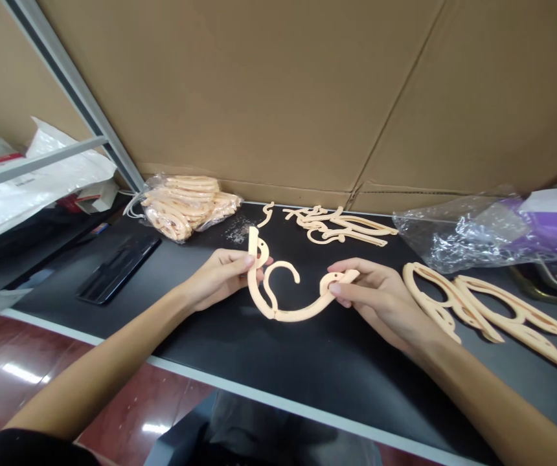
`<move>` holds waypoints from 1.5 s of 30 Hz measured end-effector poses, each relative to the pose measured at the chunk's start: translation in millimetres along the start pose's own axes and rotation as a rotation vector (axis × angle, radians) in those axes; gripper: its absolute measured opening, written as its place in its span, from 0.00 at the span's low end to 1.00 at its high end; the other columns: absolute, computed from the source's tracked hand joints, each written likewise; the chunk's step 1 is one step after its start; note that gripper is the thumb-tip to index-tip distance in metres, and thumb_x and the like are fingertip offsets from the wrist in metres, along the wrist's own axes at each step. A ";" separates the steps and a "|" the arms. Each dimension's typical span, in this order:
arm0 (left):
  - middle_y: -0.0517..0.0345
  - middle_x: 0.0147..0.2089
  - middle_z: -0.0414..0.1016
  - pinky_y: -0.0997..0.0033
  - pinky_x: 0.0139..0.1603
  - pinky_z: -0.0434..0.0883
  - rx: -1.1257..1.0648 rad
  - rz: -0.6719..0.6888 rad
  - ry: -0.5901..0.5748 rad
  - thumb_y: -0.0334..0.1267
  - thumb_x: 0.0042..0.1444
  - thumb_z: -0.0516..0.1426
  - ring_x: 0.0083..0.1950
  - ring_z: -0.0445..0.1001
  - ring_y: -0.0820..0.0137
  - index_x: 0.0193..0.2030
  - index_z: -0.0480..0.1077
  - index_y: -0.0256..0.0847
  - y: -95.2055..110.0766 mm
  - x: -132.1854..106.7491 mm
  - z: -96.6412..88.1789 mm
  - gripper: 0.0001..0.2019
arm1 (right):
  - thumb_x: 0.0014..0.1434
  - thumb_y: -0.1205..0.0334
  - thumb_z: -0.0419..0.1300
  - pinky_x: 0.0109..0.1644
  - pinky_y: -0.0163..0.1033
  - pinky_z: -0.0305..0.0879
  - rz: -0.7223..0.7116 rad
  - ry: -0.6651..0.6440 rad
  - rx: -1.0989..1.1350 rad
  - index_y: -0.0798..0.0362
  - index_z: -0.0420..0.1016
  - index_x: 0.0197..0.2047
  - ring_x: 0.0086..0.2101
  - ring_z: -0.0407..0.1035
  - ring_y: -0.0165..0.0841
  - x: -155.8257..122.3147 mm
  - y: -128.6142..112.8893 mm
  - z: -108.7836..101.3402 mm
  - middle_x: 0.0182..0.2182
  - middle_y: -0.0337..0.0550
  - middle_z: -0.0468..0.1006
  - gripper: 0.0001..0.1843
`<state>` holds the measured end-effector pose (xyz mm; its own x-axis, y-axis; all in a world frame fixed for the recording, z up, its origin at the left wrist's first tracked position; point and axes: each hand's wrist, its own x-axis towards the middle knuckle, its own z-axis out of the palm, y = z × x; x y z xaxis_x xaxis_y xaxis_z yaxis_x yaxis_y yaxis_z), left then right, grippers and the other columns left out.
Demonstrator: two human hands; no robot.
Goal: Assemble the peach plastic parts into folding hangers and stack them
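Observation:
I hold a peach plastic folding hanger over the black table, folded into a U shape with its hook curling up in the middle. My left hand pinches the left arm near its top end. My right hand pinches the right arm's end between thumb and fingers. Both hands are closed on the hanger.
Two finished hangers lie at the right. Loose hanger parts lie at the back centre, and a plastic bag of parts at the back left. A crumpled clear bag sits right, a black phone left. Cardboard stands behind.

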<state>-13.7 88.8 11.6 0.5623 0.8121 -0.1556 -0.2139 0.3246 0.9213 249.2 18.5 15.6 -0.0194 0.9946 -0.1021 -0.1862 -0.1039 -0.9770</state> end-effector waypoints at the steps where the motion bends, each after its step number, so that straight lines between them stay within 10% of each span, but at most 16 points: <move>1: 0.49 0.34 0.81 0.66 0.47 0.74 0.025 -0.008 -0.008 0.46 0.48 0.71 0.38 0.78 0.67 0.38 0.82 0.33 -0.9 -0.5 2.2 0.17 | 0.38 0.59 0.77 0.28 0.37 0.61 0.000 -0.004 -0.010 0.51 0.81 0.33 0.24 0.63 0.27 -0.3 -0.1 1.0 0.26 0.40 0.79 0.18; 16: 0.52 0.33 0.72 0.71 0.36 0.66 0.549 0.066 -0.238 0.49 0.59 0.61 0.35 0.67 0.71 0.24 0.73 0.33 -8.3 -0.3 18.6 0.21 | 0.45 0.57 0.76 0.25 0.35 0.61 0.039 -0.169 0.010 0.54 0.82 0.37 0.24 0.64 0.27 -1.8 12.8 8.9 0.27 0.41 0.79 0.16; 37: 0.60 0.27 0.64 0.75 0.30 0.63 0.664 0.117 -0.300 0.44 0.65 0.56 0.27 0.64 0.76 0.25 0.71 0.35 -8.7 -3.6 23.2 0.20 | 0.50 0.56 0.74 0.19 0.32 0.66 0.127 -0.186 0.096 0.52 0.81 0.45 0.19 0.69 0.26 -6.5 13.3 11.5 0.27 0.38 0.77 0.19; 45: 0.58 0.33 0.66 0.73 0.36 0.64 0.748 0.035 -0.552 0.45 0.67 0.53 0.34 0.65 0.73 0.30 0.68 0.34 -5.4 -6.8 29.6 0.18 | 0.57 0.54 0.69 0.15 0.28 0.65 0.263 -0.478 -0.001 0.47 0.67 0.62 0.17 0.71 0.27 -8.3 15.4 14.1 0.32 0.37 0.77 0.31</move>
<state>7.3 67.2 18.2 0.9069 0.4071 -0.1085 0.2242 -0.2485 0.9423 232.6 8.7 4.1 -0.5095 0.8244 -0.2467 -0.1144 -0.3490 -0.9301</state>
